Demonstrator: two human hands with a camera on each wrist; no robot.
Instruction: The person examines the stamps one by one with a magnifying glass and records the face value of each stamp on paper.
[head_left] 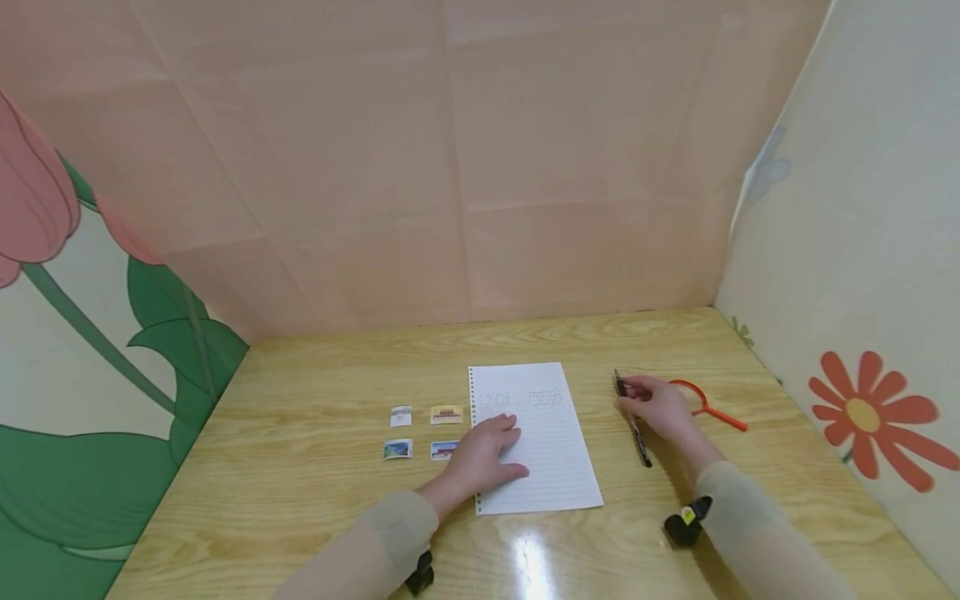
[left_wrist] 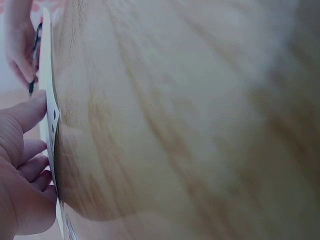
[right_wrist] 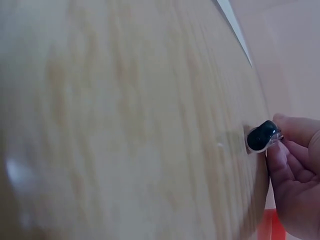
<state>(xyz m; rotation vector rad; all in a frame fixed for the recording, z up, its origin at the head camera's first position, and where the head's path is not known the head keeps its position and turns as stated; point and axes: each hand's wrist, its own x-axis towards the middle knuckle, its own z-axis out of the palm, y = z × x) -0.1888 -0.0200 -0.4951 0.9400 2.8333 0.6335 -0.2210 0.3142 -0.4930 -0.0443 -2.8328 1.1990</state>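
A lined sheet of paper point(head_left: 547, 467) with punched holes along its left edge lies on the table, with faint handwriting near its top. My left hand point(head_left: 483, 454) rests on the left part of this sheet, fingers spread and relaxed. To the right of the paper, my right hand point(head_left: 660, 407) pinches a dark pen point(head_left: 641, 442) between thumb and fingers near its tip end. In the right wrist view, the black end of the pen point(right_wrist: 262, 136) points toward the camera, close to the tabletop.
Several small stamp-like pictures point(head_left: 398, 449) lie left of the paper, one partly covered by it or the left hand. An orange-red magnifying glass point(head_left: 726, 418) lies beyond the right hand. A pink-covered wall point(head_left: 450, 208) stands behind the wooden table point(head_left: 300, 450).
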